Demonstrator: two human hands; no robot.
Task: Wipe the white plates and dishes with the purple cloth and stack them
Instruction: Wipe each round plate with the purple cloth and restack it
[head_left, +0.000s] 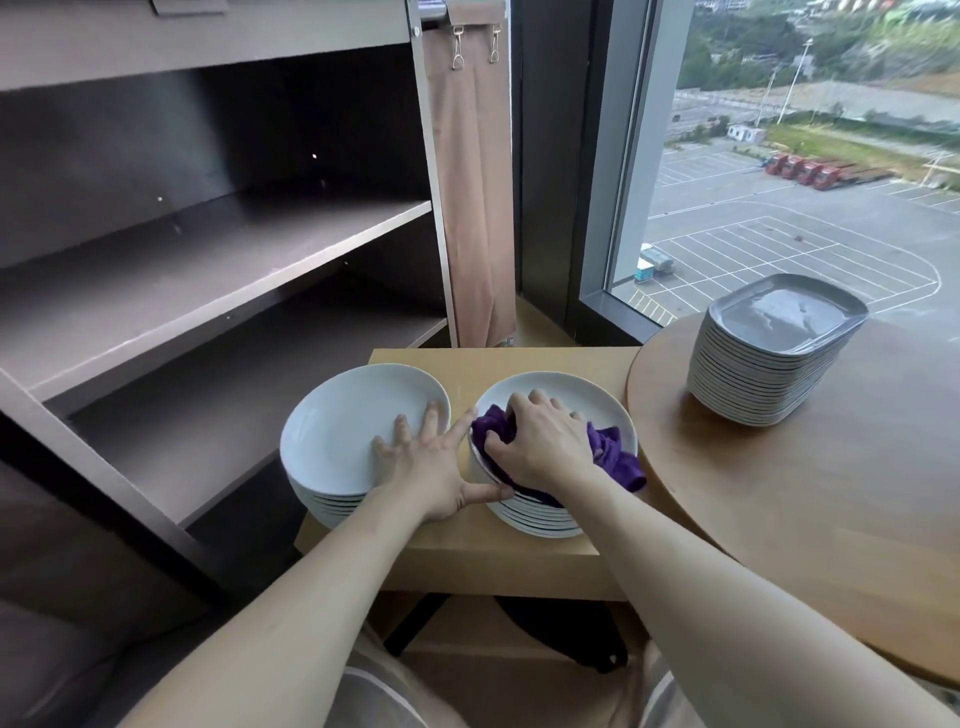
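While wiping atop the right stack (540, 514) on the desk (467, 556), grips the purple cloth (613, 452) with the right hand (540, 441); rests the left hand (431, 467), fingers spread flat, on the left stack (343, 431) just beside it. Seems roughly midway, with the plates beneath probably left to wipe.

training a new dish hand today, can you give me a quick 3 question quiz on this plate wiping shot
1. True or false: the right hand grips the purple cloth on the top plate of the right stack.
2. Where do the fingers of the left hand rest? A) on the left stack B) on the shelf C) on the windowsill
3. Fill in: the stack of rectangular dishes stands on the ____ table.

Key: 1 true; 2 A; 3 round
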